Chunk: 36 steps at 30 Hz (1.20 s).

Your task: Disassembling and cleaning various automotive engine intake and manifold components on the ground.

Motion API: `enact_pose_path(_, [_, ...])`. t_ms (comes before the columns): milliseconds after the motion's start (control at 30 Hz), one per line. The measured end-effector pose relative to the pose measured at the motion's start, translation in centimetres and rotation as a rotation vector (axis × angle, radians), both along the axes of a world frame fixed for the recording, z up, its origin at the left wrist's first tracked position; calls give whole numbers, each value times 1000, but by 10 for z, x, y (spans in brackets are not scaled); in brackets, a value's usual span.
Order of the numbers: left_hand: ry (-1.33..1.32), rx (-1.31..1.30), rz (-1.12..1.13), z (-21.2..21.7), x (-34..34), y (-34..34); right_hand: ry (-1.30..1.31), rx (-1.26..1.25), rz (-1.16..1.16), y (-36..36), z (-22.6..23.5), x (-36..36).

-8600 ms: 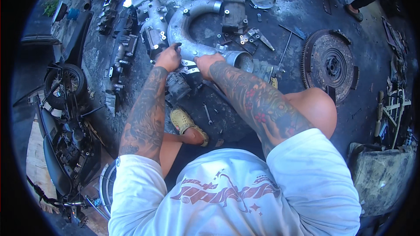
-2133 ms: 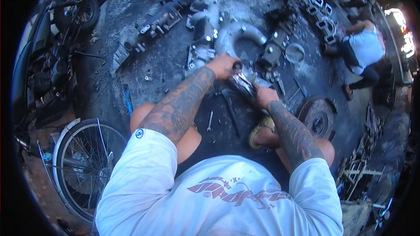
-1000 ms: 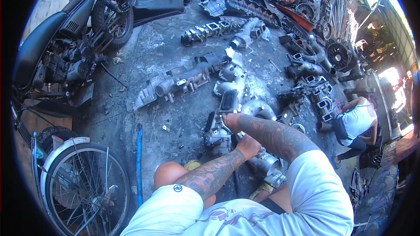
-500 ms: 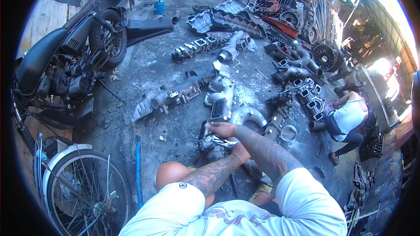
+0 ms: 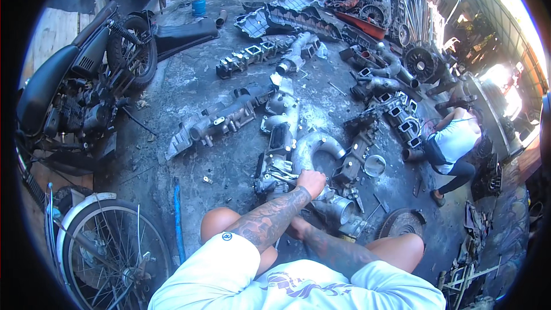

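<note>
The person squats on the oily concrete floor (image 5: 189, 166) with a grey cast-metal engine part (image 5: 281, 163) straight ahead at twelve o'clock. The left hand (image 5: 311, 182) lies fisted on the near end of that casting, its grip clenched, though what it closes on, a small tool or the metal itself, cannot be told. The right hand (image 5: 294, 228) is mostly hidden beneath the left forearm (only the wrist shows), so its grip cannot be told either. A curved metal pipe elbow (image 5: 313, 146) touches the casting at one o'clock, and a round metal housing (image 5: 340, 209) sits just beside the hands at three o'clock.

The risks appear to lie in the surroundings: the floor looks greasy, so a hard push could make the left hand slip onto sharp flanges, and the loose casting could shift or roll toward the bare knees. A bicycle wheel (image 5: 112, 252) at eight o'clock and a second person (image 5: 453, 146) crouching at two o'clock crowd the space.
</note>
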<state>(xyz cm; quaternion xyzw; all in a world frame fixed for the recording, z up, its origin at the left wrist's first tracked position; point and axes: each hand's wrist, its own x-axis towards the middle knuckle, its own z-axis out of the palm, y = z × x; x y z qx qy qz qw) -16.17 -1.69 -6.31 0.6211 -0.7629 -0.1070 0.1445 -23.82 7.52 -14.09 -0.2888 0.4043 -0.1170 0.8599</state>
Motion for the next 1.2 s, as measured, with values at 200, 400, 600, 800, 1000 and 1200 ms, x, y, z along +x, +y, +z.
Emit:
enact_pose_path(200, [56, 3, 65, 1, 0, 2, -354, 393, -495, -41, 59, 113])
enact_pose_path(400, [99, 73, 5, 4, 9, 3, -367, 378, -521, -38, 49, 102])
enact_pose_path(600, [-2, 67, -83, 0, 7, 2, -310, 310, -267, -16, 37, 69])
enact_pose_path(800, [-38, 1, -82, -13, 6, 3, -277, 182, -17, -11, 27, 21])
enact_pose_path(1000, [-13, -119, -60, -15, 1, 5, 368, -1, 291, -30, -7, -84])
enact_pose_path(1200, [75, -66, -64, -11, -7, 0, 769, -664, 707, -58, 43, -94])
